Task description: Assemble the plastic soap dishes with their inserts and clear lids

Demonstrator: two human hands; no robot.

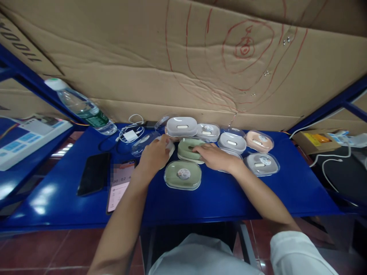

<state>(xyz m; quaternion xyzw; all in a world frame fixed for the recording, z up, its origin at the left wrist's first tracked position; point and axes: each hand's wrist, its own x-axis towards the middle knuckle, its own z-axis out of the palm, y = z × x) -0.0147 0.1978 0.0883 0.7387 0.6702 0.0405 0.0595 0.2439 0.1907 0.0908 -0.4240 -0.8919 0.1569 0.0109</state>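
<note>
Green container [185,148] in handling under bent right hand [215,156]; pale container [171,149] against curled left hand [153,157]; cannot confirm pinching.

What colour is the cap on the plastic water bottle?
White with green on top, seen in the head view, on the water bottle.

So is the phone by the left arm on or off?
On: the phone has a lit screen with numbers showing.
</note>
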